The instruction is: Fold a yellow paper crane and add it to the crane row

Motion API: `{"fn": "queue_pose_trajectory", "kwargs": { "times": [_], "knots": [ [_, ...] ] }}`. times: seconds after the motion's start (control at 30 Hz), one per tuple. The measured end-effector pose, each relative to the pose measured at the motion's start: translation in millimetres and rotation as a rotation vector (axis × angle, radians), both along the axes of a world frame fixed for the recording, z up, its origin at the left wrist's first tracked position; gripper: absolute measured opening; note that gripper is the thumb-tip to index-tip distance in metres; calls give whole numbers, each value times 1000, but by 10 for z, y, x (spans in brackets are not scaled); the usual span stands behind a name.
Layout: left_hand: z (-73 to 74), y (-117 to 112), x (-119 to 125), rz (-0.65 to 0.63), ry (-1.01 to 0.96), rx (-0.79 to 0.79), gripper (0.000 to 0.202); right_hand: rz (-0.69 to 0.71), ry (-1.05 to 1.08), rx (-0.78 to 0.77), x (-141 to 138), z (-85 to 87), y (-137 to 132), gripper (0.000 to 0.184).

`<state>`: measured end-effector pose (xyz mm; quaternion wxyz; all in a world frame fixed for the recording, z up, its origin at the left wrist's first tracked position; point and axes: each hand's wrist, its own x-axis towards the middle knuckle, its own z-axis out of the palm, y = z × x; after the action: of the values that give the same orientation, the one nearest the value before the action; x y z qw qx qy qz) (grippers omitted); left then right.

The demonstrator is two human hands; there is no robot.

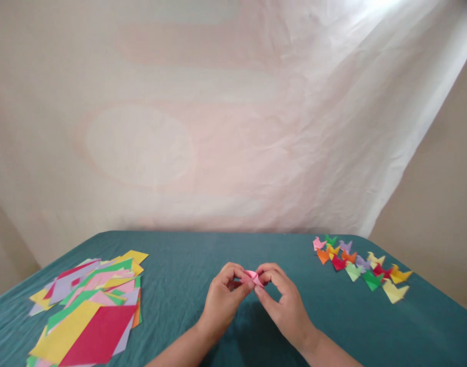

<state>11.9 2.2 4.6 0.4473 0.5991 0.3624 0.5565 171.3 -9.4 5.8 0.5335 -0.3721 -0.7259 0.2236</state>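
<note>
A small piece of folded pink paper (252, 276) is held up between both hands, above the middle of the table. My left hand (226, 298) pinches its left side between thumb and fingers. On the other side, my right hand (282, 300) grips the paper's right edge the same way. The two thumb tips almost meet at the near side of the paper. Fingers cover much of it, so its full folded shape is hidden.
Loose sheets of coloured paper (103, 334) lie in an overlapping pile at the left. Several small folded paper birds (372, 280) in mixed colours sit at the right. A dark green cloth (172, 306) covers the table, and a pale sheet (226, 142) hangs behind it.
</note>
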Motion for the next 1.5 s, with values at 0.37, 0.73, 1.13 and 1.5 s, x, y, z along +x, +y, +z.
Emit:
{"fn": "queue_pose_trajectory", "kwargs": {
  "times": [0.37,0.73,1.13,1.5],
  "knots": [
    [49,4,38,-81,-137,-216,27,113,139,-221,-24,39,-6,19],
    [-25,7,21,-118,-182,-435,30,-5,211,-290,-48,-107,73,23],
    [-73,39,60,-124,-113,-381,34,77,215,-397,-21,-56,103,33],
    [-39,-9,82,-163,-75,-354,34,8,210,-408,-18,-55,92,27]
  ]
}}
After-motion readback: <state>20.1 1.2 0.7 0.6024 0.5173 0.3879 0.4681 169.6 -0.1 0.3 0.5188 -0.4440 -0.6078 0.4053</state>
